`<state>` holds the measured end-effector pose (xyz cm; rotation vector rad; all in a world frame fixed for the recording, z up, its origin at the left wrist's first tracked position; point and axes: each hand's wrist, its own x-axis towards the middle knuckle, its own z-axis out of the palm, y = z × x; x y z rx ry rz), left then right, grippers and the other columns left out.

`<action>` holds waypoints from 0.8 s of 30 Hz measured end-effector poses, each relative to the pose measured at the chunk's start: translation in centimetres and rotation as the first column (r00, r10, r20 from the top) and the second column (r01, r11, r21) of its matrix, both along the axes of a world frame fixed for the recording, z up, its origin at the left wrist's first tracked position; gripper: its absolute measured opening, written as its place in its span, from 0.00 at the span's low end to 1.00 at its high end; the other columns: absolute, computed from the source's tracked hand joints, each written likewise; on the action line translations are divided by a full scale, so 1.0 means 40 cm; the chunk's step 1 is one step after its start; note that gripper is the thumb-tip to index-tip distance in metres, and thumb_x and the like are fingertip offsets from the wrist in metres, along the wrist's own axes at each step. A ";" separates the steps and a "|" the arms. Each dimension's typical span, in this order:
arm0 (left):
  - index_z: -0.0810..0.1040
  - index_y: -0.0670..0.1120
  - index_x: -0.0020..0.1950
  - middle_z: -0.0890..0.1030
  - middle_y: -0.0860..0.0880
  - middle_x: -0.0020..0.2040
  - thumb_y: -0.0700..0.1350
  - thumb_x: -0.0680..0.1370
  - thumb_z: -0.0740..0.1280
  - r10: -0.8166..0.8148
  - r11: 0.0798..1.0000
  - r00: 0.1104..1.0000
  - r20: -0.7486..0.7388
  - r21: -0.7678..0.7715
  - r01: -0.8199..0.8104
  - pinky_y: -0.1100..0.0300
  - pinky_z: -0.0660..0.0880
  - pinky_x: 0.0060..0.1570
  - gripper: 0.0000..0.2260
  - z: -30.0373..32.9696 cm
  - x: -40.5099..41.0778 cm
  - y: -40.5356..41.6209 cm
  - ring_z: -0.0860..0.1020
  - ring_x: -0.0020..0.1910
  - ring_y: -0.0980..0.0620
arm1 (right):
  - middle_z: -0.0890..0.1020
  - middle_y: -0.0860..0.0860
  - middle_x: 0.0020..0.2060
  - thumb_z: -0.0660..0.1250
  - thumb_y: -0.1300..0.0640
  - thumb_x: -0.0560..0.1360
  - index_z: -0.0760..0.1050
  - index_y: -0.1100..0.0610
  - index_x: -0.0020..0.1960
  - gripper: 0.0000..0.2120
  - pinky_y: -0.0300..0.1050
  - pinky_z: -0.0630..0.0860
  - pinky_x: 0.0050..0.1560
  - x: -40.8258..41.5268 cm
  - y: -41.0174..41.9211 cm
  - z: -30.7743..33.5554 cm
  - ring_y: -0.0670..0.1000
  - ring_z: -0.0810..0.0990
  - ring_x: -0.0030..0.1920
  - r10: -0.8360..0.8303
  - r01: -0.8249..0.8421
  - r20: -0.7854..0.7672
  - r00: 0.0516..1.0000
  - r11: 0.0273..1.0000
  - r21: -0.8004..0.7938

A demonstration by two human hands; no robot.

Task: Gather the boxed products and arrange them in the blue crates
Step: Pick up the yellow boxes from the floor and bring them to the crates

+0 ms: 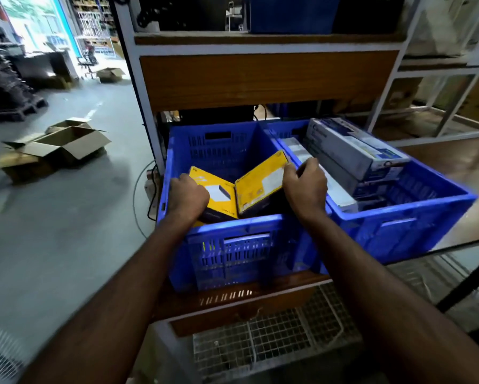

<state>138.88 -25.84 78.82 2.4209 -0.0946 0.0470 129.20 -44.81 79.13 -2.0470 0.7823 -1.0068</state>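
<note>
Inside the left blue crate (241, 239), the left hand (187, 196) and right hand (304, 187) are each gripping a yellow box (220, 194) (260, 184). These are looking light, stiff cardboard; holding at the edges seems safest.

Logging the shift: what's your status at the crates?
Left hand grips one yellow box, right hand another yellow box. Both inside left blue crate. No obstruction.

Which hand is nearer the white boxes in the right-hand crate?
Right. The right hand grips the right yellow box at the wall between the crates, just beside the white boxes. The left hand holds the left yellow box at the left crate's far side.
</note>
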 end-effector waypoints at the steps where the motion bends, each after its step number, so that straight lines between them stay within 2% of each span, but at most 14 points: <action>1: 0.66 0.31 0.67 0.67 0.33 0.68 0.37 0.79 0.57 -0.019 0.996 1.000 -0.005 0.090 0.020 0.48 0.65 0.65 0.18 -0.003 -0.002 -0.007 0.67 0.66 0.34 | 0.74 0.57 0.43 0.63 0.50 0.78 0.69 0.61 0.44 0.14 0.49 0.64 0.44 0.000 0.003 -0.002 0.57 0.71 0.43 -0.005 0.005 -0.008 1.000 0.999 -0.037; 4: 0.53 0.34 0.76 0.55 0.33 0.76 0.41 0.78 0.60 -0.112 0.964 0.993 -0.032 0.240 0.117 0.46 0.55 0.72 0.29 -0.009 -0.011 -0.019 0.54 0.75 0.35 | 0.72 0.56 0.42 0.63 0.49 0.78 0.69 0.60 0.42 0.15 0.46 0.62 0.43 -0.002 0.006 -0.006 0.54 0.68 0.42 0.000 0.001 0.006 1.000 0.995 -0.098; 5: 0.55 0.37 0.76 0.51 0.34 0.77 0.43 0.78 0.61 -0.138 0.946 0.990 -0.032 0.292 0.141 0.44 0.51 0.74 0.30 -0.009 -0.014 -0.019 0.49 0.77 0.35 | 0.72 0.55 0.42 0.63 0.49 0.78 0.69 0.60 0.42 0.15 0.45 0.61 0.43 -0.003 0.005 -0.009 0.54 0.68 0.42 0.006 -0.002 0.031 0.999 0.994 -0.109; 6: 0.61 0.39 0.75 0.49 0.36 0.78 0.45 0.78 0.62 -0.160 0.921 0.987 0.017 0.361 0.143 0.42 0.47 0.74 0.27 -0.011 -0.018 -0.020 0.45 0.77 0.36 | 0.71 0.54 0.41 0.63 0.49 0.78 0.69 0.60 0.41 0.15 0.44 0.61 0.43 -0.006 0.006 -0.010 0.54 0.69 0.42 0.012 -0.003 0.065 0.998 0.992 -0.124; 8: 0.72 0.44 0.68 0.50 0.37 0.79 0.49 0.77 0.62 -0.252 0.862 0.941 0.225 0.494 0.112 0.40 0.42 0.74 0.20 -0.013 -0.020 -0.022 0.42 0.77 0.36 | 0.72 0.54 0.40 0.64 0.51 0.78 0.70 0.60 0.41 0.13 0.42 0.60 0.42 -0.013 0.009 -0.015 0.53 0.70 0.42 0.035 -0.011 0.147 0.988 0.987 -0.160; 9: 0.73 0.45 0.67 0.54 0.38 0.78 0.49 0.77 0.62 -0.290 0.855 0.900 0.326 0.511 0.090 0.40 0.42 0.74 0.19 -0.012 -0.024 -0.021 0.44 0.77 0.36 | 0.73 0.54 0.41 0.64 0.52 0.78 0.71 0.60 0.42 0.12 0.41 0.60 0.42 -0.015 0.009 -0.017 0.53 0.71 0.42 0.054 -0.022 0.177 0.983 0.983 -0.181; 11: 0.76 0.45 0.65 0.64 0.39 0.75 0.48 0.77 0.62 -0.315 0.890 0.835 0.452 0.447 0.093 0.42 0.48 0.74 0.17 -0.008 -0.029 -0.017 0.52 0.77 0.37 | 0.75 0.55 0.43 0.64 0.54 0.77 0.73 0.61 0.45 0.09 0.41 0.63 0.44 -0.017 0.009 -0.021 0.52 0.72 0.44 0.091 -0.046 0.203 0.975 0.976 -0.214; 13: 0.80 0.44 0.59 0.74 0.40 0.67 0.47 0.77 0.61 -0.332 0.919 0.793 0.510 0.366 0.150 0.43 0.57 0.72 0.14 -0.009 -0.029 -0.012 0.62 0.73 0.38 | 0.76 0.55 0.44 0.64 0.57 0.76 0.75 0.61 0.47 0.07 0.38 0.62 0.45 -0.020 0.006 -0.022 0.50 0.71 0.44 0.121 -0.075 0.215 0.969 0.975 -0.210; 15: 0.82 0.43 0.53 0.80 0.42 0.58 0.46 0.76 0.60 -0.346 0.932 0.767 0.540 0.289 0.217 0.45 0.64 0.67 0.14 -0.007 -0.029 -0.008 0.69 0.67 0.39 | 0.76 0.55 0.45 0.64 0.58 0.76 0.75 0.61 0.47 0.06 0.37 0.62 0.44 -0.021 0.004 -0.022 0.50 0.72 0.44 0.129 -0.086 0.222 0.966 0.977 -0.195; 18: 0.82 0.43 0.50 0.81 0.45 0.51 0.46 0.76 0.59 -0.371 0.928 0.714 0.594 0.255 0.270 0.47 0.70 0.61 0.14 0.005 -0.046 -0.006 0.74 0.61 0.41 | 0.76 0.54 0.43 0.64 0.59 0.76 0.75 0.61 0.46 0.05 0.37 0.62 0.43 -0.027 0.005 -0.020 0.51 0.72 0.43 0.129 -0.086 0.241 0.962 0.980 -0.180; 21: 0.81 0.43 0.50 0.81 0.46 0.48 0.45 0.76 0.60 -0.383 0.924 0.670 0.636 0.269 0.273 0.48 0.72 0.56 0.12 0.016 -0.071 -0.010 0.76 0.56 0.43 | 0.76 0.54 0.42 0.64 0.60 0.75 0.75 0.61 0.47 0.04 0.35 0.61 0.42 -0.036 0.008 -0.019 0.49 0.71 0.42 0.147 -0.105 0.253 0.956 0.980 -0.171; 24: 0.81 0.46 0.49 0.81 0.48 0.48 0.47 0.76 0.59 -0.357 0.934 0.706 0.612 0.258 0.249 0.49 0.71 0.55 0.12 0.000 -0.106 -0.009 0.75 0.54 0.45 | 0.76 0.53 0.43 0.65 0.60 0.75 0.76 0.62 0.48 0.05 0.30 0.62 0.41 -0.046 0.000 -0.021 0.48 0.72 0.42 0.204 -0.171 0.273 0.940 0.975 -0.140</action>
